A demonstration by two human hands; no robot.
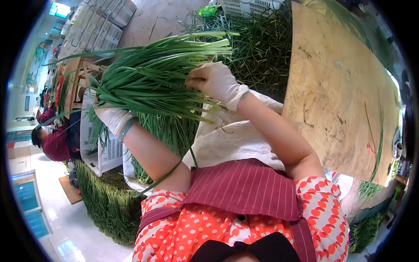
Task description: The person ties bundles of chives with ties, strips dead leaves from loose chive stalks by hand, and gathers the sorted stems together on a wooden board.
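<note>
A large bunch of garlic chives (144, 74) spreads out in front of me, its green leaf ends to the left and its pale stem ends to the right. My left hand (114, 118), in a white glove, is closed around the underside of the bunch near the leaf ends; the leaves hide its fingers. At the stem side, my right hand (217, 83), also gloved, has its fingers bent in a pinch against some stems. More chives (168, 133) lie below the bunch, beside a whitish cloth (235, 142) over my lap.
A wooden board (340, 91) lies to the right, with scraps on it. Loose green trimmings (262, 56) pile up ahead. White crates (98, 26) are stacked far left, and another crate (111, 153) stands nearer. Tied bundles (109, 203) stand on the floor. A person (59, 142) works at left.
</note>
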